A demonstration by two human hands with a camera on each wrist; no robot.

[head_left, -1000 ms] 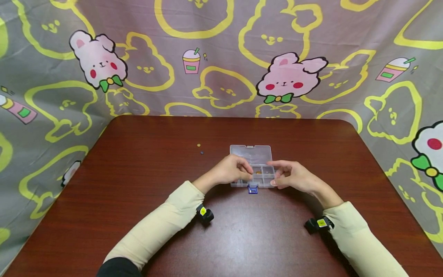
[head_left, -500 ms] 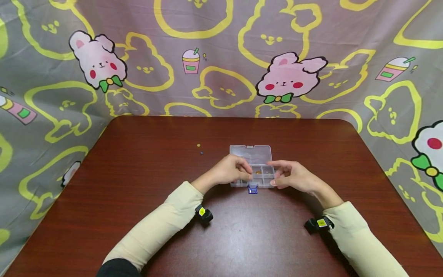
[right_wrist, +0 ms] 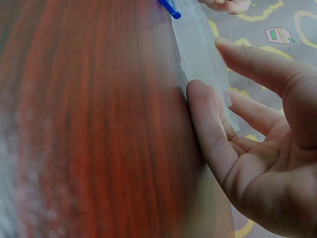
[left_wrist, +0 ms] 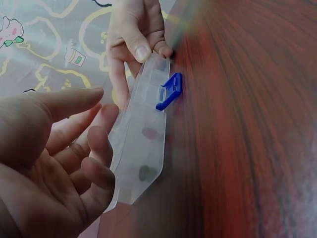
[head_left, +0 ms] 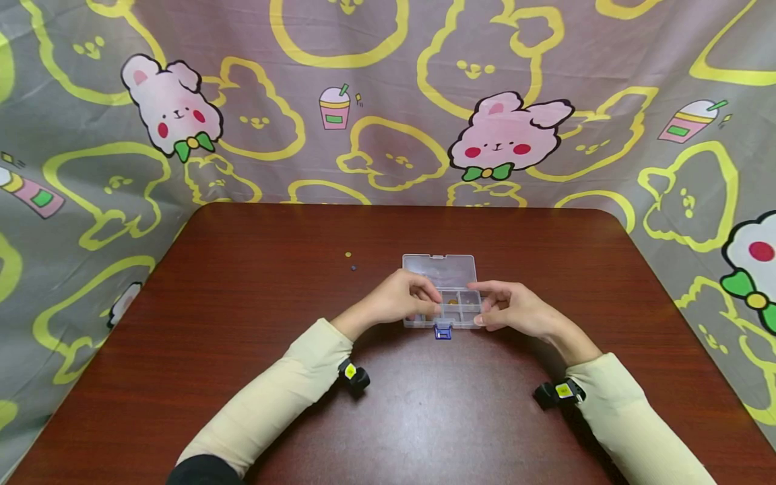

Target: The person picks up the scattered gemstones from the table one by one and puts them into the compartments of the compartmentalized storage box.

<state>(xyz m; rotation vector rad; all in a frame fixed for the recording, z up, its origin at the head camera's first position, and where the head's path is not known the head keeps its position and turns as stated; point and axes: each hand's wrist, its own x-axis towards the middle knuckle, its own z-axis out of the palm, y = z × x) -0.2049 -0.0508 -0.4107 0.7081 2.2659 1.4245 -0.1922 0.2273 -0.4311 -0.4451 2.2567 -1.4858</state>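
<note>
A yellow piece (head_left: pixel 348 254) and a bluish bit (head_left: pixel 353 268) lie on the table (head_left: pixel 485 391) towards ten o'clock from the clear box (head_left: pixel 451 314); over its nine o'clock side, the left hand (head_left: pixel 403 296), thumb parted from curved fingers; at six, a blue clasp (head_left: pixel 443 332); at three, the right hand (head_left: pixel 515 308) pinching the box

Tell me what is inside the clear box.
An orange piece shows in the clear box; the left wrist view shows a blurred reddish piece and a dark piece through its wall. Anything under the left hand is hidden from above.
</note>
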